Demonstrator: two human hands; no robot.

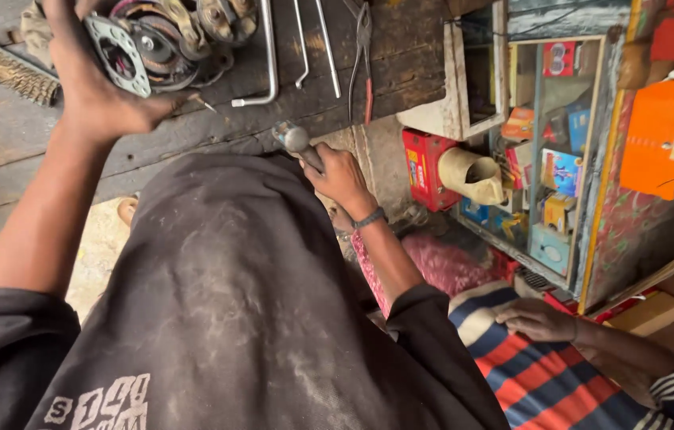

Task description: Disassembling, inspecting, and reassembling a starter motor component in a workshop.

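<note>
On the far wooden bench | left hand (102, 87) is gripping round metal motor part (154, 40) | right hand (341, 177) is clasping hammer (295, 139) near bench edge | risk: part slipping if struck off-centre

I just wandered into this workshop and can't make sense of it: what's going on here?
A person in a dusty black shirt stands at a dark wooden workbench. Their left hand grips a round, greasy metal machine part on the bench, while their right hand holds a metal-headed hammer low by the bench edge. Bent metal rods lie beside the part. Another person's hand rests on striped cloth nearby.
</note>
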